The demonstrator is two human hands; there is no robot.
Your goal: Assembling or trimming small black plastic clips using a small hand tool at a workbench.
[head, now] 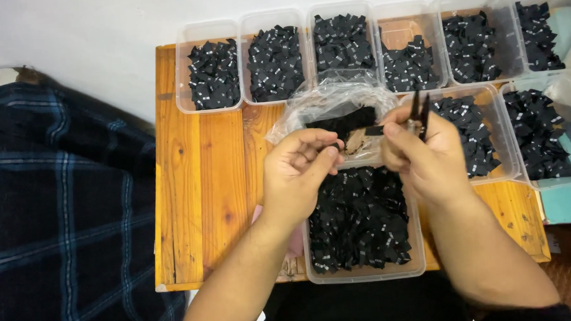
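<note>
Clear tubs of black labels (nearest tub under both hands)

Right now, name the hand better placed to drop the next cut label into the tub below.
Left, probably. The left hand pinches a small black piece directly above the near tub, while the right hand is occupied holding black scissors off to the tub's side.

Count at the bench: tubs, hands, bag, scissors.

Nine clear plastic tubs of small black labels: six in a row beyond the hands, two to the right of the right hand, one below both hands. Two hands, left hand included. One clear plastic bag just beyond them. One pair of black scissors, in the right hand.
</note>
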